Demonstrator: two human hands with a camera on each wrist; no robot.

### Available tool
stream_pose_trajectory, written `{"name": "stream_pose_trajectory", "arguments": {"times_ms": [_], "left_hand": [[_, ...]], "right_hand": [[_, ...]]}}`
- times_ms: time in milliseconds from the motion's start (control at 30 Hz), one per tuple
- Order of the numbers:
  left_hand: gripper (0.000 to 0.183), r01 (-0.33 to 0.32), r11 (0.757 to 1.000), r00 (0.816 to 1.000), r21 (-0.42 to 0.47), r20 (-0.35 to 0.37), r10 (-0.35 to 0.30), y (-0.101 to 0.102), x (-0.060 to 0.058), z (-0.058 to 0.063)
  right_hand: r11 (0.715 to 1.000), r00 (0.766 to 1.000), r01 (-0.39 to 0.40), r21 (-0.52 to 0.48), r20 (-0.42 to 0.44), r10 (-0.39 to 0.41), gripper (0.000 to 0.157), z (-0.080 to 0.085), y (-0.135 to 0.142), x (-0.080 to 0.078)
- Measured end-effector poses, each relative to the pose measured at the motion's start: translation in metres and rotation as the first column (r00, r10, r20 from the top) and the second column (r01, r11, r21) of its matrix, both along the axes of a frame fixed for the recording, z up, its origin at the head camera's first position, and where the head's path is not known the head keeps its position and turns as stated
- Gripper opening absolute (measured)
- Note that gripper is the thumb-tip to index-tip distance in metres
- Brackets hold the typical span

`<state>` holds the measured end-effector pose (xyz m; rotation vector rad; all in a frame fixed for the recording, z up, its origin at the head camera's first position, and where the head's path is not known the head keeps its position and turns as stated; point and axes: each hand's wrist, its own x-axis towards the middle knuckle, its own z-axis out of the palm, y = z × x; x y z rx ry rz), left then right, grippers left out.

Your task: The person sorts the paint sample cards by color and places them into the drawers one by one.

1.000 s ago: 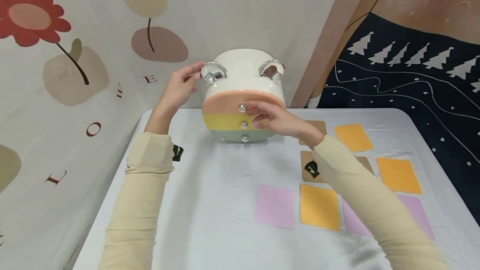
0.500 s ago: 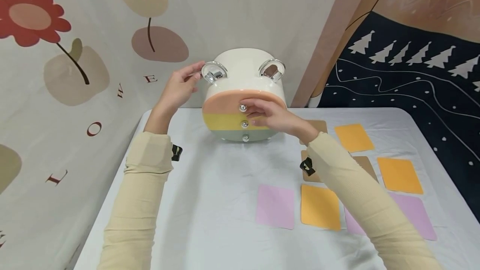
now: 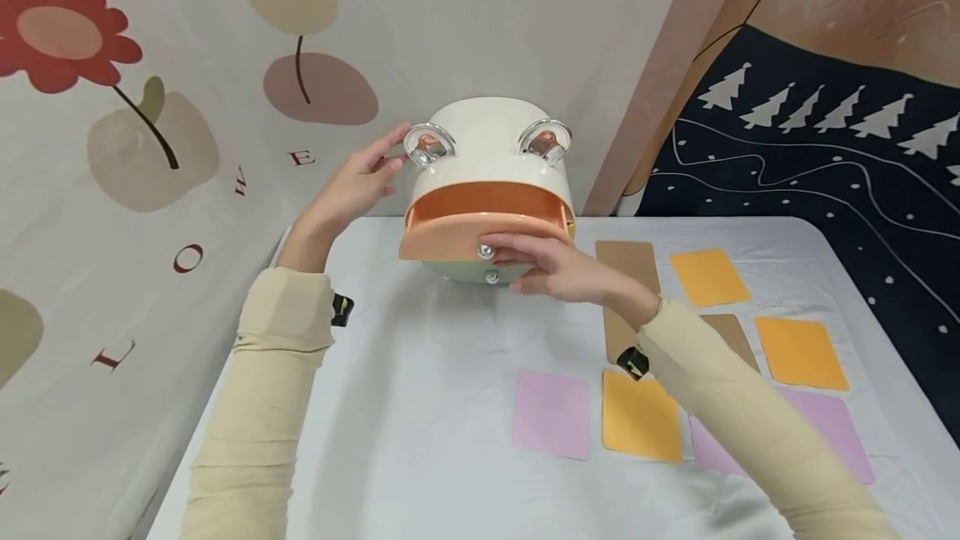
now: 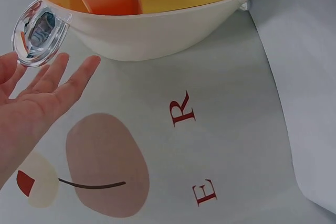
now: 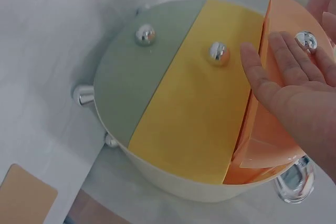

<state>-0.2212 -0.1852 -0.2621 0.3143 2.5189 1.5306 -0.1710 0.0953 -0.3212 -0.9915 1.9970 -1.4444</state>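
Note:
A white rounded drawer box with two silver, ear-like rings stands against the back wall. Its orange top drawer is pulled partway out, its inside showing behind the front. My right hand pinches the drawer's silver knob, fingertips at it, the other fingers extended beside the front. The yellow middle drawer and green bottom drawer stay closed, each with a silver knob. My left hand touches the outer edge of the left ring with fairly straight fingers, the others spread in the left wrist view.
On the white-covered table, several square cards lie at the right: orange, brown and pink. A printed cloth hangs behind and to the left, a dark tree-patterned one at the right.
The orange top drawer, closed in both earlier frames, has slid out toward me with my right hand at its knob. My left hand stays at the left ring, its wrist slightly lower.

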Motion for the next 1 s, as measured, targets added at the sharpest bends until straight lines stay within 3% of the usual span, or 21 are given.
{"name": "stream_pose_trajectory", "arguments": {"times_ms": [333,633,833,1000], "left_hand": [[0.052,0.054,0.991,0.998,0.125,0.018,-0.057,-0.004,-0.001,-0.006],[0.052,0.063,0.987,0.998,0.146,0.013,-0.065,-0.005,-0.001,-0.007],[0.052,0.068,0.986,0.997,0.153,0.015,-0.071,-0.004,-0.002,-0.007],[0.053,0.066,0.983,0.997,0.172,0.023,-0.071,-0.005,-0.002,-0.007]], "right_hand": [[0.995,0.994,-0.099,0.019,-0.040,0.100,0.059,-0.001,0.008,0.032],[0.989,0.988,-0.148,0.030,-0.047,0.149,0.059,-0.008,0.009,0.042],[0.989,0.990,-0.141,-0.040,0.004,0.141,0.054,-0.007,0.020,0.042],[0.997,0.998,-0.062,-0.035,0.021,0.063,0.039,-0.002,0.042,0.042]]}}
